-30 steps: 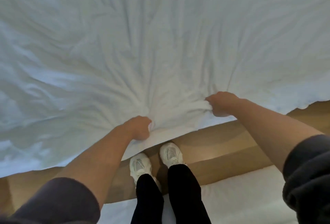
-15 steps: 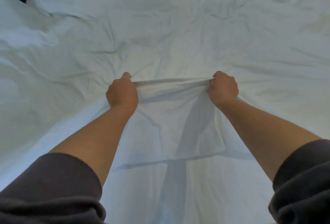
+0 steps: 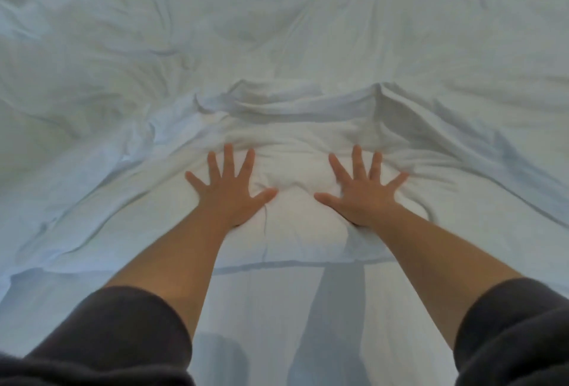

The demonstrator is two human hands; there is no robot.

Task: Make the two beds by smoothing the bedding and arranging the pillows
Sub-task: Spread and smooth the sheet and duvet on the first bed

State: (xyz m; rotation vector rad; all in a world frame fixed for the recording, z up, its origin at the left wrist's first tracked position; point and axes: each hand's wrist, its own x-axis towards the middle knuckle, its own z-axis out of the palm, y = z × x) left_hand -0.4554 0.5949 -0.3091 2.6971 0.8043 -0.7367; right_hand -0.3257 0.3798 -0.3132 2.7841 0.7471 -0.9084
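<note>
**A:** Where is the duvet (image 3: 301,34)?

**B:** It is spread out under both hands, all crumpled. The left hand (image 3: 229,190) and right hand (image 3: 363,190) press flat on it. Their fingers are spread wide and hold nothing.

**A:** How will it feel?

**B:** Soft, light and floppy, I think. Best to grab the bunched fold (image 3: 292,102). No boxes or baskets show.

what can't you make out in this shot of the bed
Head view:
- bedding: its outer edges run past every frame edge.
- left hand and right hand: palms hidden, pressed face down on the cloth.
- lump between the hands: whatever makes it is covered by cloth.
</note>
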